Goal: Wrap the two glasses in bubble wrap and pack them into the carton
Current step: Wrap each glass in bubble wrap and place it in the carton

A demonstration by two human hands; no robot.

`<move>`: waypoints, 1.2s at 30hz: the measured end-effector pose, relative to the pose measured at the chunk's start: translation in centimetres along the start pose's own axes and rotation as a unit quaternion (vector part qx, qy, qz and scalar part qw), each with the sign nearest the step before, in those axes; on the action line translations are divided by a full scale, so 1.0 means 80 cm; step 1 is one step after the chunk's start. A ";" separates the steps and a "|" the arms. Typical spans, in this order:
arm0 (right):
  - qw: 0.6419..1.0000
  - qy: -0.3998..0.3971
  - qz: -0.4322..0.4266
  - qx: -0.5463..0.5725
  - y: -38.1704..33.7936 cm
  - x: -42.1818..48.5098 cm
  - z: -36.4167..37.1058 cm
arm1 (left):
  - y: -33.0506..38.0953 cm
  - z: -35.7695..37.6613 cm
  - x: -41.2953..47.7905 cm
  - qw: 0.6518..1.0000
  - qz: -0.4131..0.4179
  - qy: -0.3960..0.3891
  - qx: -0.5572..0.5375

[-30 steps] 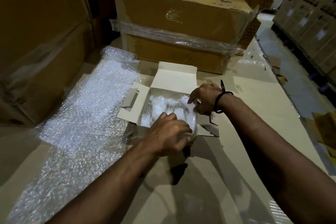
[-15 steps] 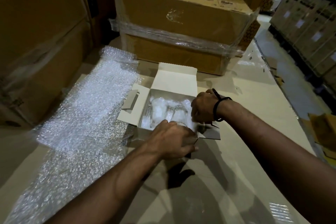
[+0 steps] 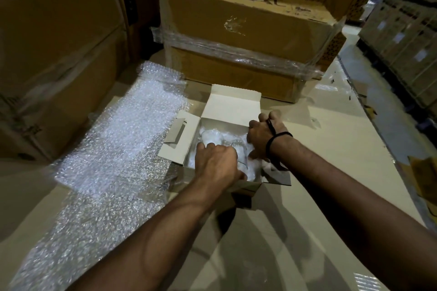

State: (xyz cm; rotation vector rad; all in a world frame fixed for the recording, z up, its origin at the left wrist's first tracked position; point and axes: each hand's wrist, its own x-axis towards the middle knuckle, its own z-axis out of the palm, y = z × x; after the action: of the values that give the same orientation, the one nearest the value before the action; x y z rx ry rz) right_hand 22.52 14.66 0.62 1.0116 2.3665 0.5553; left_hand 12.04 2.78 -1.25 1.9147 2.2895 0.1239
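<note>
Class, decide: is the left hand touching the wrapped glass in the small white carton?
Touching. The head view shows the left hand pressed onto the wrapped glass inside the carton, with no gap.

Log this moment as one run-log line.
phase: packing | left hand: pressing wrapped glass into white carton | right hand: at carton's right wall | carton flaps open | bubble wrap sheet lies left

Bubble-wrapped glasses [image 3: 214, 140] — inside open carton [image 3: 233, 106]

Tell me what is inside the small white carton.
Inside the carton lies white bubble-wrapped packing with clear glass showing. Both hands, left and right, cover the rest, so I cannot count the glasses.
</note>
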 end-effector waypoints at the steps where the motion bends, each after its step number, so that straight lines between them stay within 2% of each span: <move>1: 1.000 0.000 -0.002 -0.006 -0.003 0.000 -0.001 | 0.002 0.000 0.004 1.000 -0.009 -0.010 0.012; 3: 1.000 0.006 -0.005 0.001 -0.005 -0.002 0.000 | 0.005 0.000 0.007 0.999 -0.019 -0.022 0.029; 6: 0.997 0.021 0.003 0.071 0.011 -0.009 -0.002 | 0.003 0.006 0.005 0.999 -0.037 -0.008 0.012; 8: 0.995 0.001 -0.005 0.096 0.021 -0.013 -0.002 | 0.001 0.009 0.002 0.998 -0.059 -0.009 -0.009; 12: 0.994 -0.073 -0.010 0.081 0.007 -0.012 0.005 | 0.015 0.003 -0.001 0.996 -0.072 -0.058 0.012; 17: 0.992 -0.085 0.006 0.094 -0.003 -0.008 0.003 | 0.020 0.001 0.009 0.991 -0.086 -0.098 0.002; 21: 0.992 -0.058 0.022 0.111 0.013 -0.008 -0.009 | 0.017 0.003 0.014 0.986 -0.121 -0.111 0.000; 25: 0.994 -0.082 0.010 0.067 -0.002 0.002 0.004 | 0.022 0.001 0.019 0.985 -0.111 -0.129 0.023; 36: 0.990 -0.116 0.018 0.081 0.015 -0.004 -0.002 | 0.018 -0.022 0.013 0.973 -0.146 -0.172 0.057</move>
State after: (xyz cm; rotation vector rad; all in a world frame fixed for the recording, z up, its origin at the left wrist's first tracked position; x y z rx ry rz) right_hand 23.27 15.14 1.48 1.1265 2.2154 0.2455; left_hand 12.93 4.15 0.64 1.4775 2.3371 -0.3522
